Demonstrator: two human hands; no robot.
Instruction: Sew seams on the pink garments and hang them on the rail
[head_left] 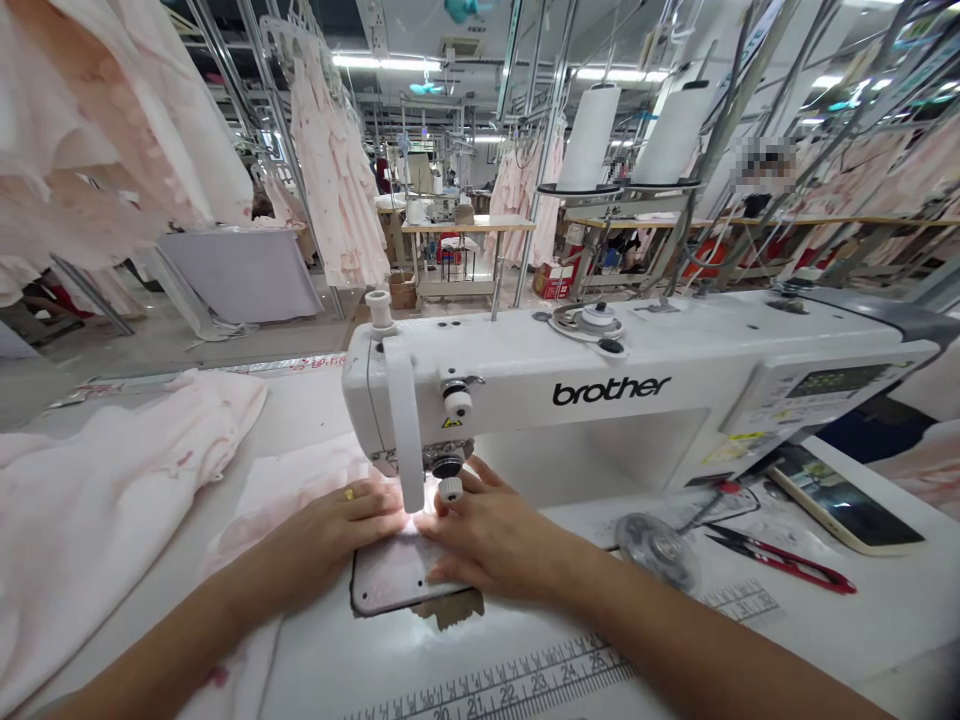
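My left hand (341, 525), with a ring on one finger, lies flat on a pale pink printed cloth (289, 482) just left of the needle area of a white sewing machine (517, 385). Close by on the right of the needle, my right hand (491, 535) rests with fingers apart, its fingertips near the presser foot and partly hidden behind the machine's knob. Light shines on the spot between both hands. Under them is the metal needle plate (386, 582). The cloth's edge at the needle is hidden by my fingers.
A larger heap of pink cloth (112, 510) covers the table's left side. At right lie red-handled thread snips (784, 560), a clear round disc (656, 550) and a phone (844, 495). A printed ruler (510, 690) runs along the front. Thread cones (591, 140) stand behind; garments hang around.
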